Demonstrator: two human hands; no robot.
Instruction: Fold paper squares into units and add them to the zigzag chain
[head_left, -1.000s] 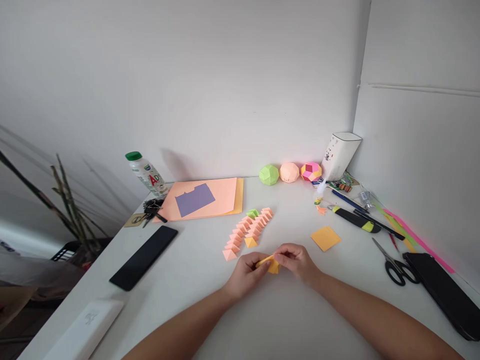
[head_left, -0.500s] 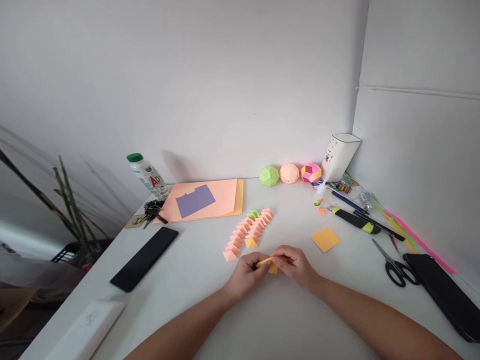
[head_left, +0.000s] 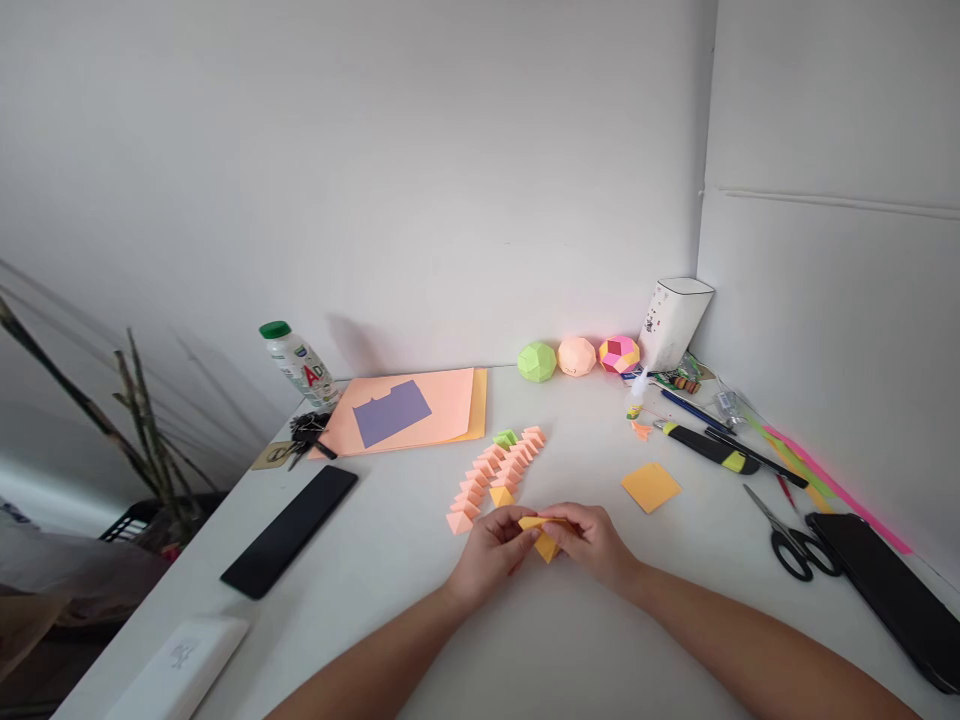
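Between my two hands is a folded piece of yellow-orange paper [head_left: 548, 547], its lower corner pointing down toward the table. My left hand [head_left: 491, 550] pinches its left side with thumb and fingers. On its right side, my right hand [head_left: 592, 545] grips it the same way, and the fingers cover part of the folds. Just beyond my left hand lie two rows of small folded peach paper pieces [head_left: 471, 487]. A yellow folded piece [head_left: 502, 496] ends the right row, and green pieces [head_left: 505, 438] sit at the far end. A flat yellow-orange square of paper [head_left: 651, 487] lies right of my hands.
Scissors [head_left: 795, 545], a black case [head_left: 885, 600] and a utility knife [head_left: 709, 447] lie at right. A glue bottle [head_left: 636, 397] stands near paper balls [head_left: 576, 357] by the wall. At left are a phone [head_left: 291, 532], paper sheets [head_left: 450, 405] and a bottle [head_left: 304, 370].
The paper has turned in my hands, so more of its folded lower corner shows. The whole view has shifted slightly, with the table things sitting a little lower.
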